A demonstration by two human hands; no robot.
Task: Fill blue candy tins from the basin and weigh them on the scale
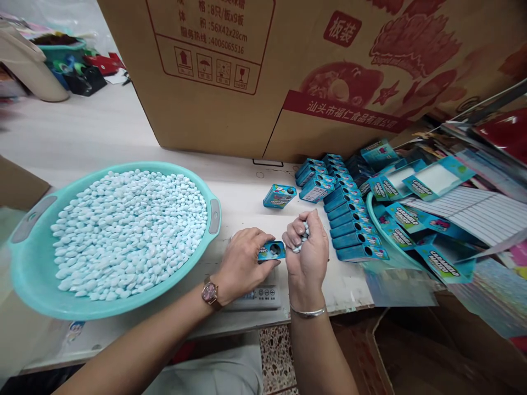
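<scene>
My left hand is closed on a small blue candy box, held over a small scale at the table's front edge. Right beside it, my right hand is a fist around a handful of pale blue candies, with a few showing between the fingers next to the box's round hole. A large teal basin heaped with the same pale blue candies sits to the left. One more blue box lies on the table beyond my hands.
A row of several filled blue boxes lies to the right, with flat unfolded box blanks and printed sheets past them. A big cardboard carton stands at the back. Clutter and a beige container sit at the far left.
</scene>
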